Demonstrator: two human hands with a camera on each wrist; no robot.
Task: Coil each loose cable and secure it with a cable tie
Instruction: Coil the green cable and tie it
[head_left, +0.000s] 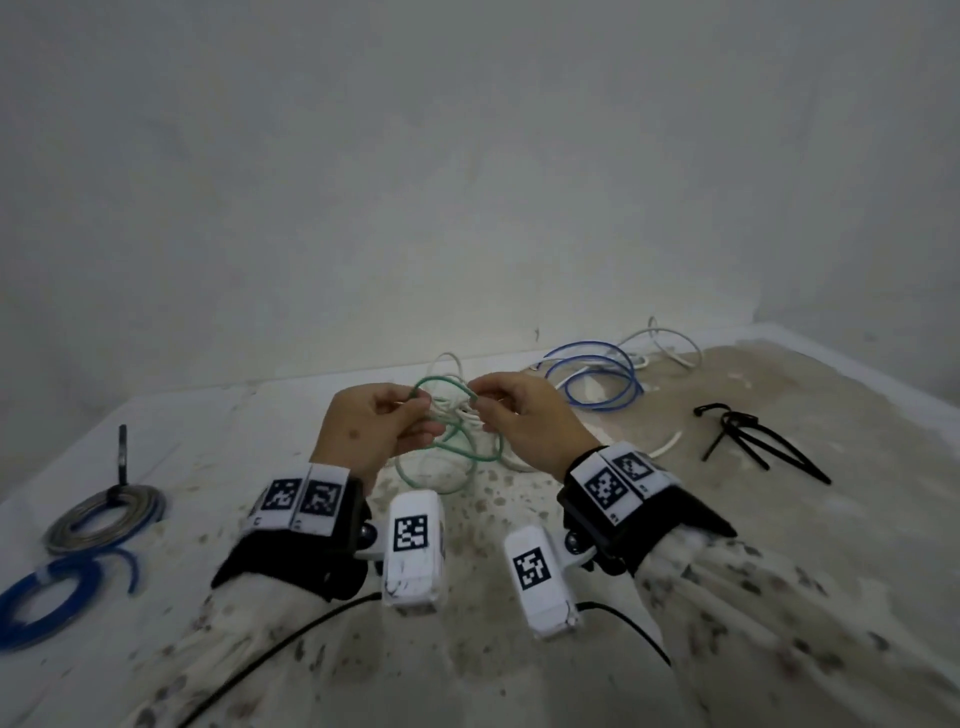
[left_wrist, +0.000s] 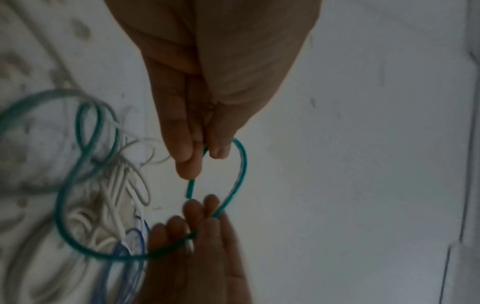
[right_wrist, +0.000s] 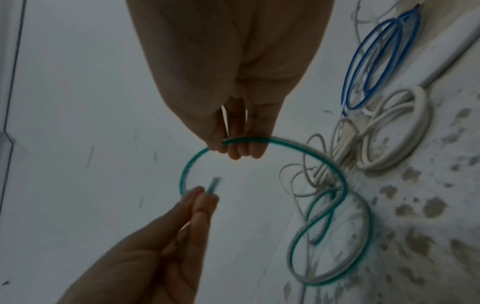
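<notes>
I hold a green cable (head_left: 441, 381) above the table with both hands. My left hand (head_left: 415, 402) pinches it near its cut end, which sticks out past the fingertips in the left wrist view (left_wrist: 191, 189). My right hand (head_left: 475, 395) pinches the same cable a short arc further along. In the right wrist view the green cable (right_wrist: 298, 148) runs from the right hand (right_wrist: 233, 148) down into loose loops on the table. The left hand (right_wrist: 202, 197) shows there from below. Black cable ties (head_left: 748, 436) lie to the right.
A tangle of white cables (head_left: 467, 410) lies under the green loops. A loose blue cable (head_left: 597, 384) and another white one (head_left: 665, 343) sit at the back right. A grey coil (head_left: 104, 514) and a blue coil (head_left: 47, 597) lie at the left.
</notes>
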